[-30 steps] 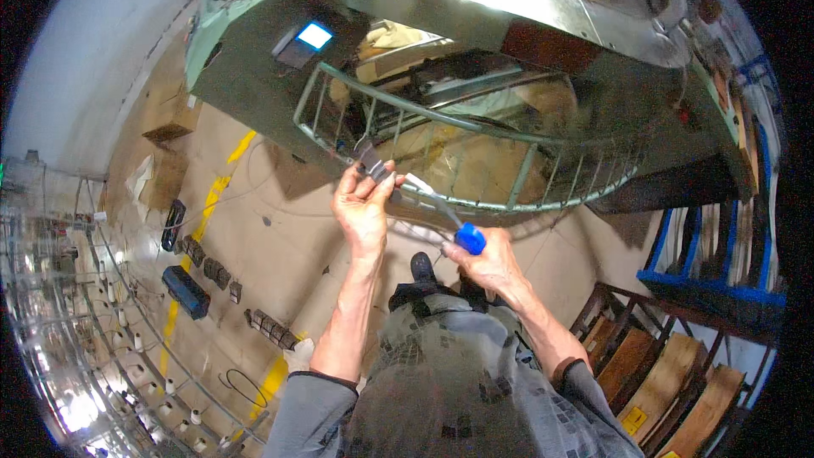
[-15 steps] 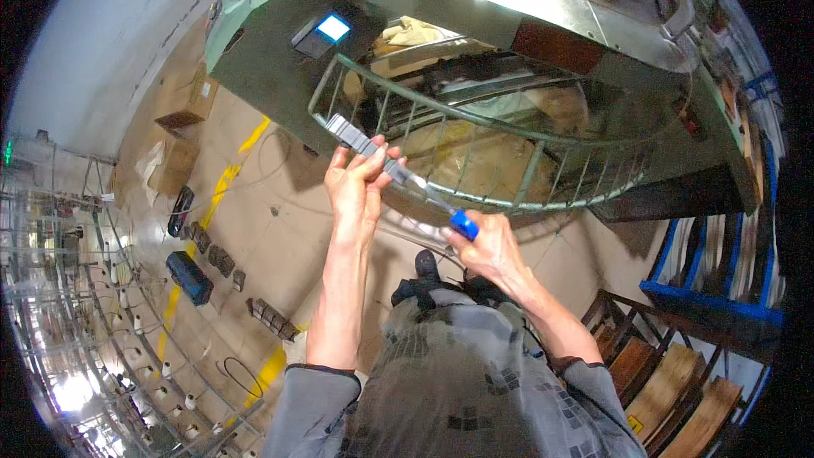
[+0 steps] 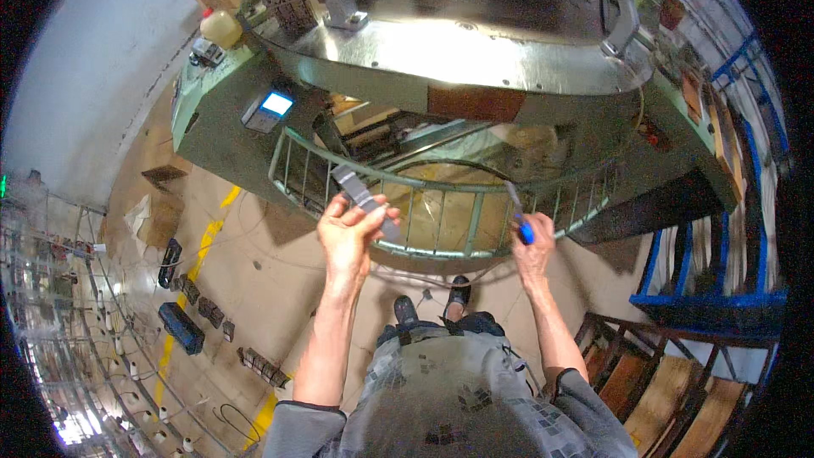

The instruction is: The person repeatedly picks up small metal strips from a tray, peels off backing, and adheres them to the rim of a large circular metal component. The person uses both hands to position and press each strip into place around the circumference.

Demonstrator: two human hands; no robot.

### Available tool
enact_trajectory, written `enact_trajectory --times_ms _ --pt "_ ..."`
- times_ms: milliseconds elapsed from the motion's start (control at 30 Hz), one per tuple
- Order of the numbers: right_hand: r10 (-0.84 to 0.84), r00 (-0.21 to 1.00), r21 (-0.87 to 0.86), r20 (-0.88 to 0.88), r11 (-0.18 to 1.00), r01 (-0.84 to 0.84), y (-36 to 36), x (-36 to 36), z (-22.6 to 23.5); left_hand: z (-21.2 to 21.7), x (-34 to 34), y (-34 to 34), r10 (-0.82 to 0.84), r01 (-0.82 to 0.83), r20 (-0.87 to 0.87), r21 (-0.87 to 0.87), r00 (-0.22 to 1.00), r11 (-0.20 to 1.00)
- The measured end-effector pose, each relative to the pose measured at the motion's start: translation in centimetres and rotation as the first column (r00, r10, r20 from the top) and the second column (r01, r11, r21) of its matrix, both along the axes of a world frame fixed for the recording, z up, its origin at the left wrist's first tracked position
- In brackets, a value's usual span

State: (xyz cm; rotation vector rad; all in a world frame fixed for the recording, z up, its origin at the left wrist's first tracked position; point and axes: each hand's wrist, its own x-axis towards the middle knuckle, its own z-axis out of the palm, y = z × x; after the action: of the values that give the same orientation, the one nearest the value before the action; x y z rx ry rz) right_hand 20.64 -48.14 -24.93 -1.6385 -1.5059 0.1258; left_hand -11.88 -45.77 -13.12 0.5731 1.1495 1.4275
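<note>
A flat grey metal strip is held in the grip of the left hand, with the fingers and thumb closed around its lower end so that most of the strip slants up and to the left, clear of the hand. The strip is raised just in front of the pale green railing that curves around the base of a large green machine. A thin tool with a blue handle is clasped in the right hand, the fingers being wrapped tight about the handle while a slim grey shaft pokes up toward the railing bars. The two hands are kept well apart, both lifted at about the same height. A small lit screen is seen on the machine's left side, above the strip. Below, two dark shoes are planted on the tan floor, which is crossed by a yellow line, and a blue frame stands off to the right.
</note>
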Motion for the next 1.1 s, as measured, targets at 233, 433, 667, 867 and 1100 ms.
enact_trajectory --times_ms 233,433,667,867,1100 --pt "0.171 0.946 -0.400 0.277 0.915 -0.048 -2.6 4.6 -9.4 3.7 6.4 3.4 -0.172 0.175 0.094 -0.022 0.981 0.984" --pt "0.489 0.775 -0.134 -0.399 0.805 -0.577 2.1 -1.2 8.5 6.6 6.6 5.9 -0.269 0.274 0.070 -0.085 0.961 0.958" --pt "0.483 0.659 -0.042 -0.577 0.788 -0.614 9.5 -13.7 18.8 9.4 3.0 12.1 -0.434 0.435 0.084 0.009 0.897 0.900" --pt "0.207 0.397 -0.003 -0.894 0.884 -0.468 12.8 -19.2 20.7 10.7 -1.5 17.5 -0.428 0.503 -0.329 0.188 0.842 0.844" --pt "0.105 0.466 -0.124 -0.878 0.892 -0.434 16.9 -19.2 21.5 10.9 -4.5 23.4 0.156 0.893 -0.913 0.404 0.378 0.198"
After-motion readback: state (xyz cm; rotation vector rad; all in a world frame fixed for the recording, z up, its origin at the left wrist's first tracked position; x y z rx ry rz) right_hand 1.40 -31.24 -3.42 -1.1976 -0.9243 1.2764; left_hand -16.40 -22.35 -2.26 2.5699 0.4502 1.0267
